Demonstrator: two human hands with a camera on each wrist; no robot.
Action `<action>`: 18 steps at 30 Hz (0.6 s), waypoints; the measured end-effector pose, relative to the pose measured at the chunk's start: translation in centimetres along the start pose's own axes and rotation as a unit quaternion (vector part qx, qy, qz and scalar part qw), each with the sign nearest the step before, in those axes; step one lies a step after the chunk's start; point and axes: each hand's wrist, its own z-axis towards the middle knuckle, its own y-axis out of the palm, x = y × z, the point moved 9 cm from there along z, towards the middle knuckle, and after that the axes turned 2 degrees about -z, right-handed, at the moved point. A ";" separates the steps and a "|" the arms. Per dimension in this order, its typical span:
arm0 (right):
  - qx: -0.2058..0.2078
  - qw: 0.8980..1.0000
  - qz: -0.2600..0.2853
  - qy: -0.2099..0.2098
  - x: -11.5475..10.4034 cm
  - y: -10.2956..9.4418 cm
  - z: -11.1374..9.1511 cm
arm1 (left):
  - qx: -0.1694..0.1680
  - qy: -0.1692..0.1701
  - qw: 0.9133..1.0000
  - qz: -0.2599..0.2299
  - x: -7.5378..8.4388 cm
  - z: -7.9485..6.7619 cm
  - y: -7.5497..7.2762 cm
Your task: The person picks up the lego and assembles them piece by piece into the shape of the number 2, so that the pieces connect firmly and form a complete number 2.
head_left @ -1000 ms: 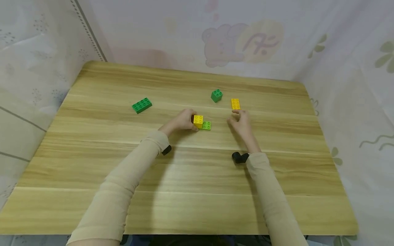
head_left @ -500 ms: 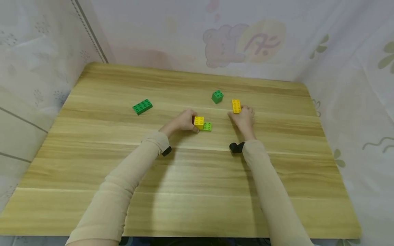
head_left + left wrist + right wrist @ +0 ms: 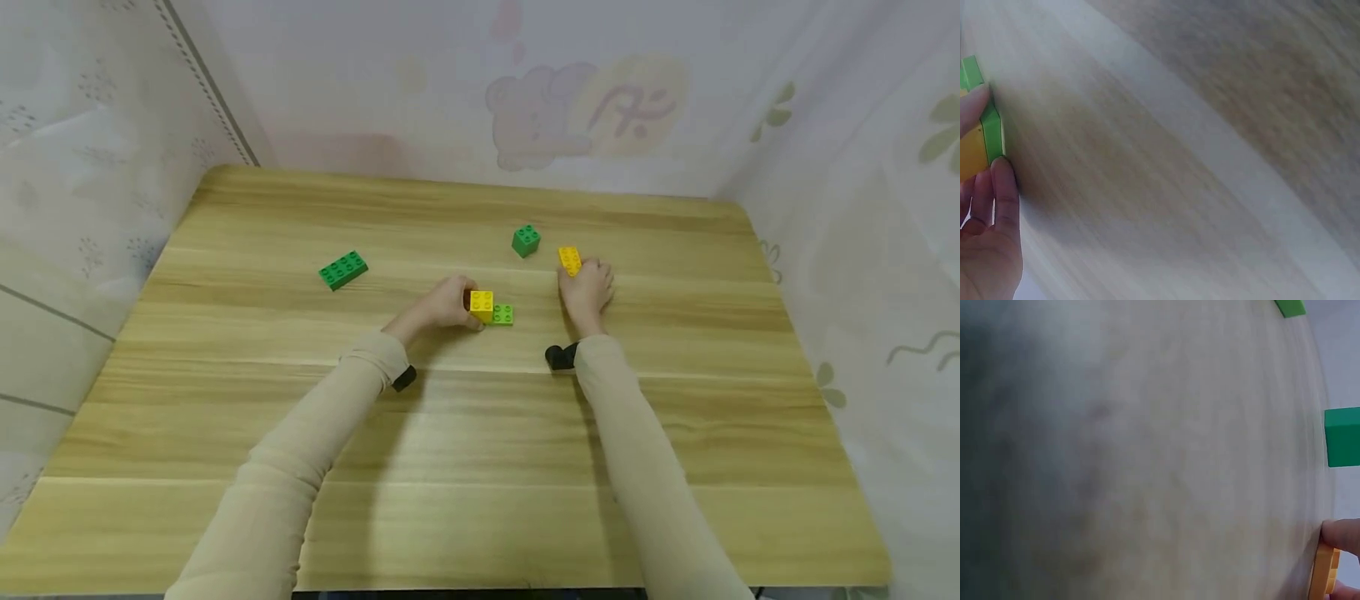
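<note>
My left hand (image 3: 447, 302) grips a tall yellow block (image 3: 482, 302) with a two-by-two studded top. Under it lies a light green building brick (image 3: 503, 315), its studs showing on the right side. In the left wrist view, thumb and fingers (image 3: 1005, 194) lie on either side of the yellow block and the green base (image 3: 992, 134). Farther right, my right hand (image 3: 587, 293) pinches the near end of a flat yellow building brick (image 3: 569, 260). The right wrist view shows this brick (image 3: 1321, 572) tilted between thumb and fingers, partly cut off by the frame.
A dark green cube-shaped brick (image 3: 527, 240) stands just left of the flat yellow one, farther back. At left, a long dark green brick (image 3: 343, 270) lies on the wooden table (image 3: 465, 475). Patterned curtains (image 3: 420, 100) enclose the table's back and sides.
My right hand has moved forward to the flat yellow brick and taken hold of it; the brick has turned slightly. My left hand keeps its grip in the same place.
</note>
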 end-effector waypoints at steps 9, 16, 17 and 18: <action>-0.023 1.000 -0.014 0.002 -0.4 -0.3 0.2 | 0.003 0.001 1.000 0.007 -0.2 0.1 -0.2; -0.028 0.999 -0.011 -0.020 -0.3 -0.5 0.0 | 0.008 0.004 1.000 0.008 -0.1 0.0 -0.1; -0.027 0.999 -0.007 -0.021 -0.2 -0.5 0.0 | 0.008 0.004 1.000 0.008 -0.1 0.0 -0.1; -0.027 0.999 -0.003 -0.021 -0.2 -0.6 0.0 | 0.009 0.003 1.000 0.007 -0.2 -0.1 -0.1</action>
